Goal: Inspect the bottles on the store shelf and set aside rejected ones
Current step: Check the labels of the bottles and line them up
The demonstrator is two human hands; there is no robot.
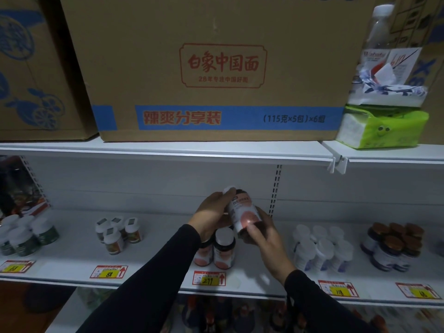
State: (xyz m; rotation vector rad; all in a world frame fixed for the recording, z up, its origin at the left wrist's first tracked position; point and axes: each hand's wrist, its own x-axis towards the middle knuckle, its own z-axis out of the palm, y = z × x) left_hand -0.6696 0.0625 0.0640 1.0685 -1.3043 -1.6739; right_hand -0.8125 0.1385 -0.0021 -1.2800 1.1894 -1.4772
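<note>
One bottle (242, 212) under inspection, gripped by my left hand (211, 212) and right hand (260, 233); other shelf (168, 280) groups remain, none visibly set aside.

Cardboard box (216, 68) beside green tissue pack (384, 127)

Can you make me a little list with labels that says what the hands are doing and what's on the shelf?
held thing: dark bottle with pink label and white cap, tilted
left hand: grips its cap end
right hand: grips its lower end
below the hands: matching dark bottles with white caps on the white metal shelf
price tag under them: red-and-yellow tag reading 299
shelf above: big brown cardboard box
</note>
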